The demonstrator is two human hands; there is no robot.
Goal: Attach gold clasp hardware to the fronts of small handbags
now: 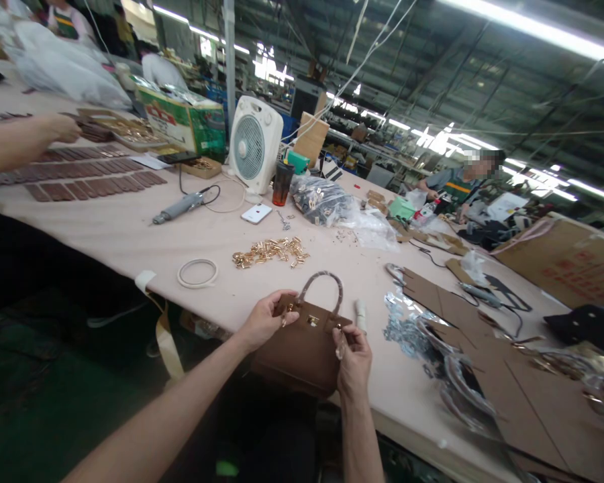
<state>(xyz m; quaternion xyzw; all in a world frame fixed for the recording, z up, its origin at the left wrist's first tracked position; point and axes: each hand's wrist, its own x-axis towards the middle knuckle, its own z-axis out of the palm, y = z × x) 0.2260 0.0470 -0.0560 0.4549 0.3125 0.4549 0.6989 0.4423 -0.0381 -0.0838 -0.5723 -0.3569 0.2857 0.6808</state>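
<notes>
Pinching the brown handbag (302, 352), left hand (264, 320) and right hand (353, 361) cover its upper corners.

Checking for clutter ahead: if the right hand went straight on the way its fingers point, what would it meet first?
The right hand already touches the brown bag, so that comes first. Past it, probably the small white roll, though depth is unclear.

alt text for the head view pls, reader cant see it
A person's left hand and right hand hold a small brown handbag at the near edge of a worktable. Behind it lie a pile of gold fittings, a tape roll and a white fan; another person's hand is near rows of brown strips at left.
</notes>
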